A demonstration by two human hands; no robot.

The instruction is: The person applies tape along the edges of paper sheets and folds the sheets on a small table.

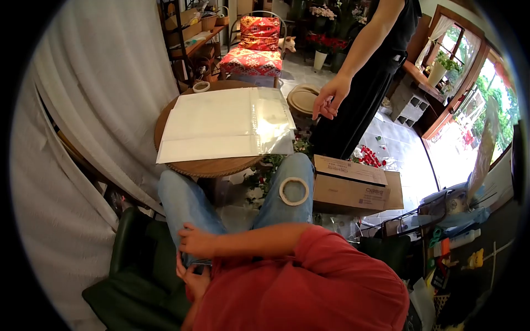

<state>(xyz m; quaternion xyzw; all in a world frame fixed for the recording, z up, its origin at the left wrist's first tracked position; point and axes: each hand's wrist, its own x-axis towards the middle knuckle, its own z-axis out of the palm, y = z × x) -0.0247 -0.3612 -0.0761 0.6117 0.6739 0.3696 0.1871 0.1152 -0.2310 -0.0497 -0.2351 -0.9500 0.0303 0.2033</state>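
My right hand (197, 241) reaches across my lap to my left thigh, its fingers curled. Just below it is my left hand (196, 280), close to my left hip, also with bent fingers. Something thin and dark shows between the two hands, too small to make out. A roll of tape (293, 191) lies flat on my right thigh. White sheets (210, 124) and a clear plastic sleeve (273, 118) rest on the round wooden table (221, 167) in front of my knees.
Another ring-shaped roll (201, 86) sits at the table's far left edge. A person in black stands beyond my right knee, one hand (334, 96) hanging near a round stool (303, 99). A cardboard box (353, 193) and red flowers (369, 157) are on the floor at right.
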